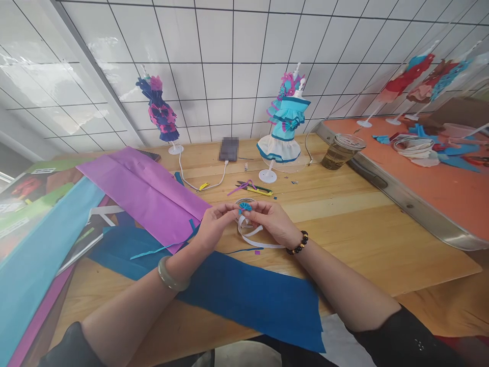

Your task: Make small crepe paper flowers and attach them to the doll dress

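Between my two hands is a small pleated blue fan, pinched at its edges. My left hand has thumb and fingertips closed on its left side. On its other side, the fingertips of my right hand grip it as well. A white tape loops beneath the fan from a roll that my fingers partly hide. Under my forearms lies a long dark blue sheet. A purple folded sheet reaches toward my left wrist. Beyond my hands rest yellow thread snips with a purple strip across them.
Mini dress forms stand by the tiled wall: a navy-pink one and a turquoise-white one. A phone has a white cable attached. A lidded cup stands right, beside an orange table. A light blue sheet lies left.
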Available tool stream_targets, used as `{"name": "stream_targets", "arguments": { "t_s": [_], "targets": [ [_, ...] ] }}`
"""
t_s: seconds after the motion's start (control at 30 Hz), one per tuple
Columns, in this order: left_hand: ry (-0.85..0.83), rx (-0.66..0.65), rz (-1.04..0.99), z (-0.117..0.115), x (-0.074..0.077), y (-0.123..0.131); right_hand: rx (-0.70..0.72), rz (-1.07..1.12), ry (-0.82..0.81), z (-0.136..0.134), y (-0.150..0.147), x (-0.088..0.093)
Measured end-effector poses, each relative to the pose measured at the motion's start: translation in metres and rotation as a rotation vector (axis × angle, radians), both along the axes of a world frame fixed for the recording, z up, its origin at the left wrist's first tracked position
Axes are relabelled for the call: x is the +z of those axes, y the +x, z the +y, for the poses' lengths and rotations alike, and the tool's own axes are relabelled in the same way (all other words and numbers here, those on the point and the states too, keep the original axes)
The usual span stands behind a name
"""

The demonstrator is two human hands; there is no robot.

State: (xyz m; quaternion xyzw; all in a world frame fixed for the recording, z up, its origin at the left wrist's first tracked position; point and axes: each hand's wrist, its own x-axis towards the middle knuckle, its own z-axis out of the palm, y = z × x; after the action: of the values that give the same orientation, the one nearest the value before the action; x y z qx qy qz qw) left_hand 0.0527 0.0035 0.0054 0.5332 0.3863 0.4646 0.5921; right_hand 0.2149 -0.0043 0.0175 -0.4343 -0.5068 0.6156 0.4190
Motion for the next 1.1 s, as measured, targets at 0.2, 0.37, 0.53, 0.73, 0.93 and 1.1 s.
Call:
{"name": "stream_targets", "arguments": {
  "t_s": [0.2, 0.37, 0.53, 0.73, 0.93, 1.1],
  "targets": [
    [0.039, 0.033, 0.061, 0.004, -0.004, -0.002, -0.002, 0.012, 0.026, -0.001, -0.001, 0.001],
    [0.110, -0.014, 0.158, 0.000, 0.008, -0.003, 0.010, -0.011, 0.010, -0.001, -0.002, 0.002],
    [0.111, -0.030, 0.255, 0.000, 0.011, -0.003, -0.004, -0.064, 0.023, -0.001, -0.002, 0.004],
    [0.145, -0.133, 0.226, 0.009, 0.005, -0.008, 0.018, -0.051, 0.031, 0.001, 0.000, 0.003],
    [0.289, -0.127, 0.394, 0.013, 0.010, -0.013, 0.051, -0.029, 0.030, 0.002, 0.002, 0.001],
    [0.327, -0.094, 0.485, 0.011, 0.014, -0.013, 0.104, -0.024, 0.066, 0.002, 0.002, 0.000]
  ]
}}
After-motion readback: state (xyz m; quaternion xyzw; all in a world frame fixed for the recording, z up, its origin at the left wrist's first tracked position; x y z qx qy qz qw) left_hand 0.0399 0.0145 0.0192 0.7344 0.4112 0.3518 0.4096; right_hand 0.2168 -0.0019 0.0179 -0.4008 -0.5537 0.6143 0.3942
